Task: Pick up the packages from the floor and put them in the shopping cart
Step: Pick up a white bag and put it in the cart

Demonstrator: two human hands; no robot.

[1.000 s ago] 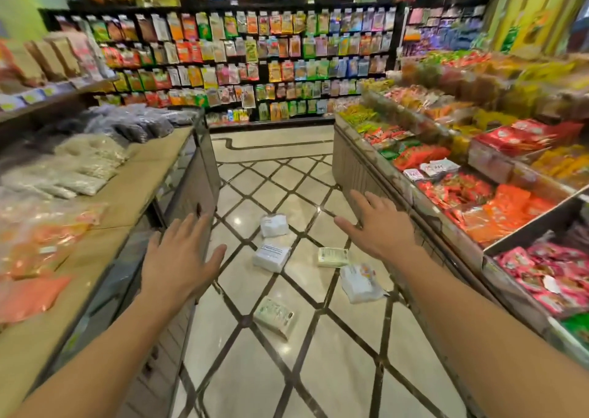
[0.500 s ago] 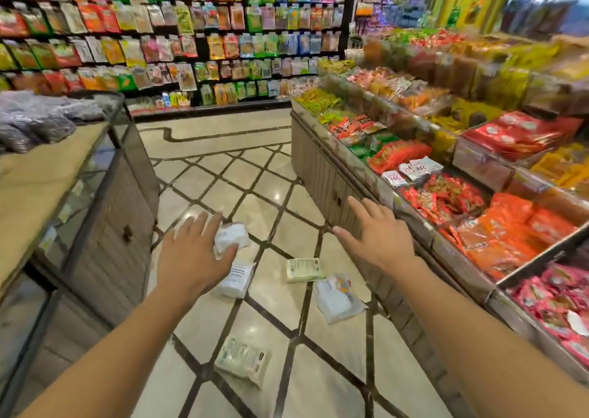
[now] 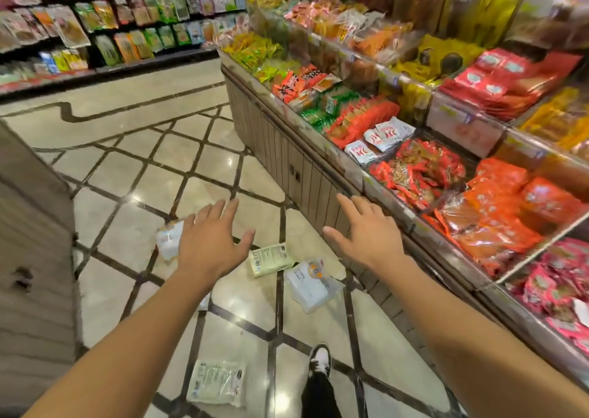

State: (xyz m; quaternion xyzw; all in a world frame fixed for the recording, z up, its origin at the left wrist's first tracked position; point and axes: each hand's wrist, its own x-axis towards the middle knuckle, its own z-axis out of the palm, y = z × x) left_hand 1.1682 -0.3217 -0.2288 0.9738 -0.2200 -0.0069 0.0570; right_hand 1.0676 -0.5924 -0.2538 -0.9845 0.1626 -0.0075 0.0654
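Two spread, empty hands; left hand (image 3: 210,242) hovers nearer the crumpled white plastic package (image 3: 168,240) than right hand (image 3: 366,236).

floor (image 3: 204,169): glossy polished stone tile | packages (image 3: 310,285): shiny plastic film | display counter (image 3: 287,150): matt wood-look panels
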